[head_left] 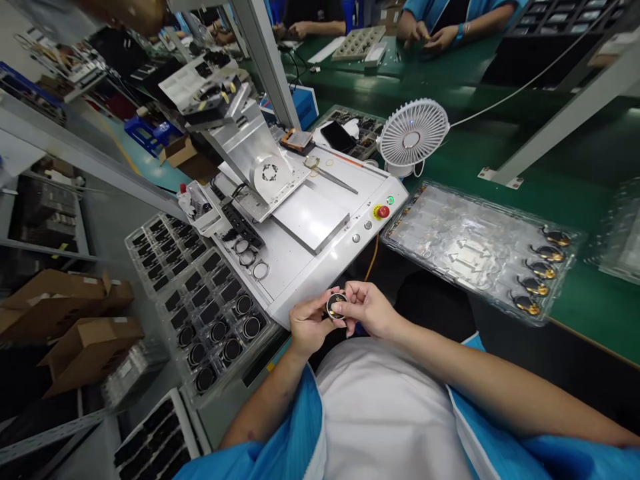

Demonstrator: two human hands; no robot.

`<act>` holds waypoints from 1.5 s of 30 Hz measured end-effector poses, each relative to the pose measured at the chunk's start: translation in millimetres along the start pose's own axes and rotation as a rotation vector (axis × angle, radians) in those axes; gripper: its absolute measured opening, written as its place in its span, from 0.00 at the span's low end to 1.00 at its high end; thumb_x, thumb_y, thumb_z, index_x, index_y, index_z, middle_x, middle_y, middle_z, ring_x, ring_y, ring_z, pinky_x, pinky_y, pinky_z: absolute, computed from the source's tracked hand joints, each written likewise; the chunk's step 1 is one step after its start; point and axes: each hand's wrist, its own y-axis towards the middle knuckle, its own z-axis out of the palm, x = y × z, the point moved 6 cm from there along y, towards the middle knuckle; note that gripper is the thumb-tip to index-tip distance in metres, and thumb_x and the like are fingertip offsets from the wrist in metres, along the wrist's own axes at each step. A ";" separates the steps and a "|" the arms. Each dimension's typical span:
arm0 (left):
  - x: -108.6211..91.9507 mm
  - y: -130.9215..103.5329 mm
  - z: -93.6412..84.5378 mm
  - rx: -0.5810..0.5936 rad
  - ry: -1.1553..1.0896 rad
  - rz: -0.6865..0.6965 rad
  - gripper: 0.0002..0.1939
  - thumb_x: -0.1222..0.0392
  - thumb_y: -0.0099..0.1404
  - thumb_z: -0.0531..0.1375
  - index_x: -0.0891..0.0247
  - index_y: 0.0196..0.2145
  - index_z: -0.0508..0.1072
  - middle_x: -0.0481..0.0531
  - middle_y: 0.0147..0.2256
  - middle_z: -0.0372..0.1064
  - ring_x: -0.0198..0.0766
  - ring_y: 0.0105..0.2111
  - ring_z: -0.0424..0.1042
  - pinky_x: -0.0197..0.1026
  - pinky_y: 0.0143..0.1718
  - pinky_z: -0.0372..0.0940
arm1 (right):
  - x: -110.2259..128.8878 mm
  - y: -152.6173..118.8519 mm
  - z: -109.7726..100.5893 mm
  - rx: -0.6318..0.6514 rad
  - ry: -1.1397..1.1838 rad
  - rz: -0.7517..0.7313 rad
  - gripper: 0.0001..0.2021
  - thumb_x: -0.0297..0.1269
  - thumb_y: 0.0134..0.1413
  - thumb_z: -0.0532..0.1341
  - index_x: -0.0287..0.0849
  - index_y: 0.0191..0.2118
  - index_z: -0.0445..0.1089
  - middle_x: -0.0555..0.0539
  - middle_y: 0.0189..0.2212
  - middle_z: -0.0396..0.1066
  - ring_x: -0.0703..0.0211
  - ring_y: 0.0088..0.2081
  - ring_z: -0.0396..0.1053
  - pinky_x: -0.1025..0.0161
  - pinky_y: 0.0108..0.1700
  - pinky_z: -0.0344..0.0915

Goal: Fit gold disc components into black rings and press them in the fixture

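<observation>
Close to my body, in front of the white machine [320,257], both hands meet around a small round watch case [334,308] with a dark inside and a pale rim. My left hand [311,321] grips its left edge between thumb and fingers. From the right, my right hand [367,309] holds the other edge, its thumb lying over the face of the case. Fine parts inside the case are too small to tell. Several metal rings [260,270] lie on the machine's left side. Tweezers [337,179] rest on its top beside another round piece [311,162].
A clear tray [480,247] with several dark-and-gold parts sits on the green bench at right. Trays of round and square black parts [215,320] stand at left. A white fan [413,137], red stop button [383,211] and metal post [545,127] are nearby. Co-workers' hands [433,39] show across the bench.
</observation>
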 end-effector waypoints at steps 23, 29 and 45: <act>-25.6 4.2 1.6 -0.038 0.456 0.092 0.38 0.66 0.56 0.72 0.58 0.64 0.69 0.62 0.54 0.77 0.46 0.46 0.82 0.44 0.49 0.78 | 50.2 4.6 -8.6 -0.042 -0.298 -0.004 0.22 0.52 0.43 0.76 0.41 0.27 0.67 0.50 0.17 0.72 0.66 0.15 0.65 0.71 0.17 0.62; -31.2 5.7 7.8 -0.011 0.499 0.153 0.36 0.67 0.59 0.70 0.57 0.64 0.68 0.61 0.55 0.77 0.45 0.46 0.82 0.43 0.48 0.79 | 38.7 -1.5 -5.1 -0.064 -0.288 0.022 0.21 0.51 0.43 0.75 0.40 0.27 0.68 0.51 0.18 0.72 0.66 0.15 0.67 0.71 0.18 0.64; -29.2 0.8 7.9 -0.047 0.510 0.144 0.32 0.65 0.59 0.71 0.58 0.61 0.71 0.61 0.54 0.78 0.45 0.42 0.83 0.43 0.46 0.80 | 42.1 1.1 -7.8 -0.164 -0.428 -0.024 0.18 0.47 0.42 0.74 0.42 0.28 0.67 0.53 0.19 0.70 0.68 0.16 0.62 0.71 0.16 0.58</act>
